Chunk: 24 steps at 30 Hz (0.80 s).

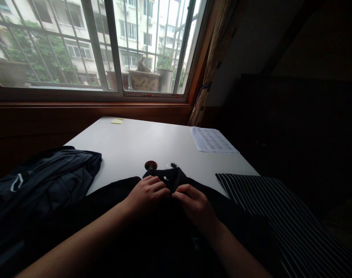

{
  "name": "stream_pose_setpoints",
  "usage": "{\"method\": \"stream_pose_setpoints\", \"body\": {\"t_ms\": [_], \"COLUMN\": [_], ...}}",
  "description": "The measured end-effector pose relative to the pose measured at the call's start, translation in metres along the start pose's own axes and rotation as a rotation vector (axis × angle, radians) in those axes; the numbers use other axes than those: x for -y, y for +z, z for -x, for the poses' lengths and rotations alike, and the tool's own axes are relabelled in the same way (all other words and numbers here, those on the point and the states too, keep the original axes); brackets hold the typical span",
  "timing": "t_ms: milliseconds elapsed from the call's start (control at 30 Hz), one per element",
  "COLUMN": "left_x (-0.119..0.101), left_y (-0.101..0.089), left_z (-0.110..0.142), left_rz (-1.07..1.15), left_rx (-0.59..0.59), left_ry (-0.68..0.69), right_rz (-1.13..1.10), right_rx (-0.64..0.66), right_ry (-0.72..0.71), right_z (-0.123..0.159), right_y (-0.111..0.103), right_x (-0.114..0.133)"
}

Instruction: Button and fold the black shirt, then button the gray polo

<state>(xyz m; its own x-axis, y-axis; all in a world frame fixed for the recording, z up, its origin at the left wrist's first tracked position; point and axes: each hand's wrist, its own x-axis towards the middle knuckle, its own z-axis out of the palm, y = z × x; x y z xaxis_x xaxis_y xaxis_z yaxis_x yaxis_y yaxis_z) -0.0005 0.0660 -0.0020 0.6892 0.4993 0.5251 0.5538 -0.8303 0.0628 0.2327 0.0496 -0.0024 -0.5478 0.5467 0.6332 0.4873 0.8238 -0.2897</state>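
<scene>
- The left forearm slants up from the lower left; the left hand (149,191) is palm down with knuckles raised, its fingers curled and pinching the black shirt (161,231) beside its collar (180,177).
- The right forearm rises from the lower right; the right hand (194,200) bends inward — its fingertips pinch the cloth just beside the left hand's, at the collar opening.
- The shirt is soft and matte, spread over the near edge of the desk (135,139), collar toward the window (152,46); a small pale emblem (196,243) marks it.
- The desk top is smooth and white. Just beyond the collar sit a round brownish piece (150,165) and a pale ring-shaped one (172,165).
- Left edge: rumpled dark blue-grey cloth (62,173). Right edge: striped cloth (259,193), dark with thin pale lines.
- Far left corner: yellow note (117,121). Far right corner — thin printed sheets (213,139).
</scene>
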Motion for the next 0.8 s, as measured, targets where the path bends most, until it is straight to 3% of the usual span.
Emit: {"method": "stream_pose_setpoints", "body": {"t_ms": [133, 400, 600, 800], "left_x": [-0.0002, 0.0009, 0.0017, 0.0017], "left_y": [-0.0003, 0.0015, 0.0031, 0.0041], "left_z": [-0.0015, 0.0004, 0.0014, 0.0018], "left_rz": [0.004, 0.017, 0.011, 0.022], "left_rx": [-0.018, -0.014, -0.010, -0.008], "left_ry": [-0.004, -0.017, -0.046, -0.058], "right_rz": [-0.055, -0.203, -0.214, -0.274], "right_rx": [-0.028, -0.080, -0.018, -0.039], "right_ry": [0.014, 0.185, 0.210, 0.307], "right_z": [-0.0006, -0.0040, -0.0046, -0.0029], "right_y": [0.0019, 0.0058, 0.0041, 0.0072], "right_x": [-0.0008, -0.0028, -0.0017, -0.0015]}}
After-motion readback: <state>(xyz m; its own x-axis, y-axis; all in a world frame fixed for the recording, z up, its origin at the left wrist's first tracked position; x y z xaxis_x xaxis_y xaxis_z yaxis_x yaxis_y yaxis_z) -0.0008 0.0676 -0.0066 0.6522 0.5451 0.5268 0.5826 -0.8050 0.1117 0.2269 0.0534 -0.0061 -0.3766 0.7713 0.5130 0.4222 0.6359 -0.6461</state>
